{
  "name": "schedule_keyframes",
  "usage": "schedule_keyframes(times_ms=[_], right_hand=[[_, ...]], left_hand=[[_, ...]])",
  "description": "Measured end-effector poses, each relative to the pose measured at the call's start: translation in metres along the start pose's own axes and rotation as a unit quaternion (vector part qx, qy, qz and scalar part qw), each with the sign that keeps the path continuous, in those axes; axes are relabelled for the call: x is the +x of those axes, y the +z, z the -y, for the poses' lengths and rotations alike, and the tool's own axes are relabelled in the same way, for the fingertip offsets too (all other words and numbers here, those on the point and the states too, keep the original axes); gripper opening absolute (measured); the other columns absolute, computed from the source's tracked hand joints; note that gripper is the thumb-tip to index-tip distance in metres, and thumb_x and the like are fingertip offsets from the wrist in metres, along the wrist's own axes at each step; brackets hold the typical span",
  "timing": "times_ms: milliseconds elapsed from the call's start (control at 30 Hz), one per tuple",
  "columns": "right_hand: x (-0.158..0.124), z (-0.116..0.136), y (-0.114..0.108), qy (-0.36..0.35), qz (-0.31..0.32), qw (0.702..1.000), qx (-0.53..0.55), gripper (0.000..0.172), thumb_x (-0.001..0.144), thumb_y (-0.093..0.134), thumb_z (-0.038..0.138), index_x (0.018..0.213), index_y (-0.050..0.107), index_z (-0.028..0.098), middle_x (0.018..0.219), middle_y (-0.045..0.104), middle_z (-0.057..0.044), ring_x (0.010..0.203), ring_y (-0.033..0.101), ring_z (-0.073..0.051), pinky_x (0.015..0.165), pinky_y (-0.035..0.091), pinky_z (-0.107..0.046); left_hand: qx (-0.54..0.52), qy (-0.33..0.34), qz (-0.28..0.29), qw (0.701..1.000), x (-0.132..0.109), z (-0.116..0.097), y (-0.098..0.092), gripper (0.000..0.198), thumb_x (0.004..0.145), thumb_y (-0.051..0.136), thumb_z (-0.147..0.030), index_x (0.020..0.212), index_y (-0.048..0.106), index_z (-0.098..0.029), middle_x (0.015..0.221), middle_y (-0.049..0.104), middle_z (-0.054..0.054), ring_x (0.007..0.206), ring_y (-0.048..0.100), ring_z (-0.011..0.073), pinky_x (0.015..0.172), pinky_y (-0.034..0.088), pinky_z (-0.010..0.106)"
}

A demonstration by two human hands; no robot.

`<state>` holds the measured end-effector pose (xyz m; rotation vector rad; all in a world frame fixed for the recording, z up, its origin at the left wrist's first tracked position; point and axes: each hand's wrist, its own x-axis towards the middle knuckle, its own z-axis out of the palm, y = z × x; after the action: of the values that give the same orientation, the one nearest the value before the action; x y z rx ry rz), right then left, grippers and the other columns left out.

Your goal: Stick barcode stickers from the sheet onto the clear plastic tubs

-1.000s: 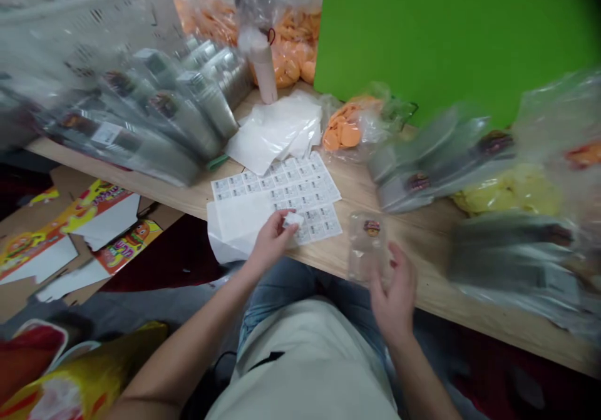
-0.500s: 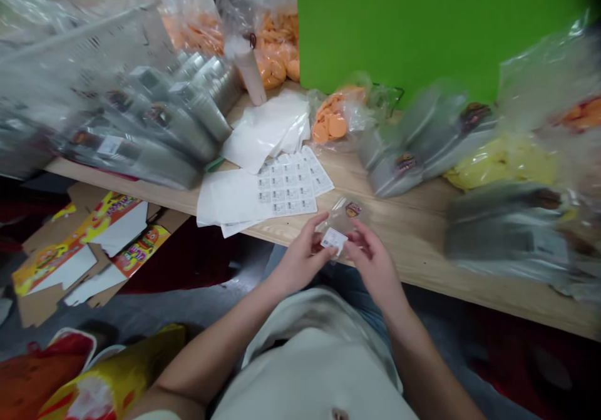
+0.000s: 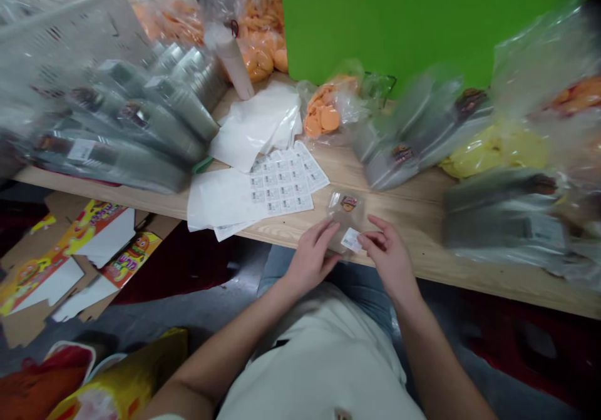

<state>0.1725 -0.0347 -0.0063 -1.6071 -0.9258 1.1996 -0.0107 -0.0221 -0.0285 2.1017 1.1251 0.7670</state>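
A clear plastic packet (image 3: 340, 220) with a small burger logo on its upper part lies over the table's front edge. My left hand (image 3: 312, 251) grips its left side, thumb below and fingers on top. On the packet's lower right is a white printed label (image 3: 351, 240). My right hand (image 3: 389, 254) has thumb and index finger closed at that label's right edge, other fingers curled. Left of the packet, sheets of printed label stickers (image 3: 282, 185) lie on the table.
Stacks of clear packets (image 3: 154, 126) fill the left of the table (image 3: 394, 216), with more packets (image 3: 498, 220) at right. Behind are bags of orange discs (image 3: 323, 116), a bag of yellow pieces (image 3: 498, 151) and a green panel (image 3: 399, 25). Flattened printed cartons (image 3: 70, 251) lie lower left.
The packet now lies flatter, with its logo end farther from me. My right hand has shifted right to the label's edge. The whole view has shifted slightly.
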Motion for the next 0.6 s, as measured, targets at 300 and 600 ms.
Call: schedule_keyframes(times_ms=[300,600], right_hand=[[0.013,0.002,0.017,0.011,0.058,0.998,-0.030,0.060,0.067,0.067,0.036,0.121,0.046,0.020,0.073,0.065,0.002,0.065,0.059,-0.014,0.070,0.047,-0.033],[0.015,0.000,0.018,-0.003,0.055,0.997,-0.058,0.057,0.069,0.065,0.033,0.121,0.047,0.020,0.073,0.065,0.002,0.064,0.058,-0.013,0.068,0.045,-0.030]], left_hand=[[0.003,-0.016,0.006,1.000,-0.017,0.011,-0.009,0.056,0.083,0.054,-0.032,0.133,0.032,-0.021,0.134,0.045,0.012,0.124,0.041,0.0234,0.103,0.034,0.044],[0.025,0.005,0.007,1.000,-0.016,0.013,-0.003,0.051,0.085,0.051,-0.029,0.132,0.035,-0.022,0.130,0.049,0.011,0.121,0.043,0.0219,0.101,0.036,0.042]])
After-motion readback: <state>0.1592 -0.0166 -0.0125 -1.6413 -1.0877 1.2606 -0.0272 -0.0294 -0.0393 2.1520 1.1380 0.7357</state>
